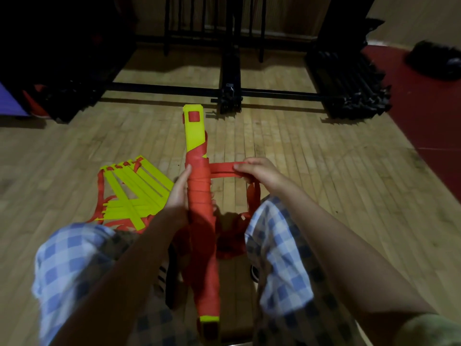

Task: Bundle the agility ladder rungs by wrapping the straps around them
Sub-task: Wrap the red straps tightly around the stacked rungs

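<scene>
A bundle of yellow rungs (pixel 194 131), mostly wound in red strap, stands lengthwise between my knees, its far end bare yellow. My left hand (pixel 178 193) grips the wrapped middle of the bundle from the left, thumb up along it. My right hand (pixel 257 172) pinches the red strap (pixel 222 169), which runs taut from the bundle out to the right. Loose strap hangs below that hand and piles on the floor between my legs. A second agility ladder (pixel 134 191), yellow rungs fanned out with red straps, lies on the floor to the left.
Wooden floor all round. A black metal rack base (pixel 230 92) and stacked black bars (pixel 349 88) stand ahead. A red mat (pixel 424 101) with a dark bag (pixel 439 59) lies at far right. My checked trouser legs frame the bundle.
</scene>
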Action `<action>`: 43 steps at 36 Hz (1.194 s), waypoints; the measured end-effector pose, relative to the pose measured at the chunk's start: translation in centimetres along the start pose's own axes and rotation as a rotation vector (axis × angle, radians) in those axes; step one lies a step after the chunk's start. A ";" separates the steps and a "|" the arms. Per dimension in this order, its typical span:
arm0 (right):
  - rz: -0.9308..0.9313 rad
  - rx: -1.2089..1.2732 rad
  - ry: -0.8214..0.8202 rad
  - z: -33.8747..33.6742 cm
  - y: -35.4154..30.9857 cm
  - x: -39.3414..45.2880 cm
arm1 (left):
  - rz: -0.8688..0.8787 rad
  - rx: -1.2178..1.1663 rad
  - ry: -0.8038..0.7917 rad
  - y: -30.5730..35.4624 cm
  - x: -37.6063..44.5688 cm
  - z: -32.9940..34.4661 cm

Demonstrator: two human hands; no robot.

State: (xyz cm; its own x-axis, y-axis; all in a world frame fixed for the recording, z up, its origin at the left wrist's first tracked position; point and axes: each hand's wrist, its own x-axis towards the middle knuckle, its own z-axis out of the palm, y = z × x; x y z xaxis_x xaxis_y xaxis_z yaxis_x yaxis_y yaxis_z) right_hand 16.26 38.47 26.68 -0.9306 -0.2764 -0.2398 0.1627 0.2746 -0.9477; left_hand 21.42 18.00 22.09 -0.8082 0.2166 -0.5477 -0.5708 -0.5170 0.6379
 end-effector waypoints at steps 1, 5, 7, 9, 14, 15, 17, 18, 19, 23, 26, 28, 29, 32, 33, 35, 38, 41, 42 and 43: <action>-0.010 -0.012 0.011 -0.1 0.1 0.0 | 0.004 0.003 0.022 0.0 0.1 -0.3; -0.033 -0.046 0.068 -0.4 0.2 -0.1 | 0.010 0.082 0.064 0.1 0.2 -0.8; -0.035 -0.031 0.091 -0.5 0.4 0.0 | 0.019 0.135 0.066 0.2 -0.2 -0.6; -0.027 -0.008 0.113 -0.5 0.4 0.0 | 0.011 0.215 0.064 0.4 -0.4 -0.3; 0.013 0.177 0.100 -0.8 0.4 0.3 | 0.000 0.528 0.023 -0.4 -1.5 -0.8; 0.020 0.235 0.090 -0.9 0.4 0.4 | 0.031 0.582 0.038 -0.3 -0.9 -0.3; 0.024 0.318 0.070 -0.8 0.4 0.5 | 0.100 0.616 0.108 0.1 -0.8 1.0; 0.024 0.339 0.057 -0.7 0.4 0.6 | 0.107 0.570 0.158 0.3 0.1 1.2; 0.024 0.347 0.042 -0.5 0.3 0.6 | 0.100 0.536 0.199 0.3 0.8 1.1; 0.029 0.315 -0.018 0.3 0.3 0.6 | -0.015 0.507 0.227 -1.0 0.3 1.2; 0.018 0.335 -0.024 0.9 0.3 0.8 | -0.003 0.401 0.186 -1.4 0.0 1.5; 0.013 0.359 -0.024 1.1 0.3 0.8 | -0.010 0.380 0.146 -1.4 0.0 1.8; 0.015 0.367 -0.023 1.2 0.3 0.9 | -0.028 0.366 0.149 -1.4 0.3 1.8; 0.025 0.429 -0.018 1.4 0.3 1.1 | -0.028 0.314 0.109 -1.6 -0.2 1.5; 0.029 0.454 -0.020 1.4 0.3 1.1 | -0.007 0.319 0.105 -1.6 -0.2 1.4; 0.038 0.483 -0.027 1.4 0.1 1.2 | 0.093 0.386 0.125 -1.4 -0.1 1.5; 0.050 0.496 -0.022 1.2 0.2 1.3 | 0.154 0.454 0.229 -1.0 0.5 1.7; 0.044 0.463 -0.040 1.2 0.4 1.4 | 0.120 0.456 0.298 -0.3 1.4 1.6; 0.042 0.450 -0.047 1.3 0.4 1.4 | 0.107 0.467 0.278 -0.1 1.4 1.5; 0.042 0.438 -0.053 1.4 0.5 1.4 | 0.091 0.479 0.239 -0.1 1.3 1.3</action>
State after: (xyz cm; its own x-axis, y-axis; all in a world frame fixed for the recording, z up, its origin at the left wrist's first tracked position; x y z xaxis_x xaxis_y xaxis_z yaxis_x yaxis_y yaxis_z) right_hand 15.47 36.96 25.57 -0.9040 -0.3233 -0.2796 0.3341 -0.1262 -0.9341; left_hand 20.25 19.44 22.04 -0.8336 -0.0347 -0.5513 -0.5478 -0.0773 0.8330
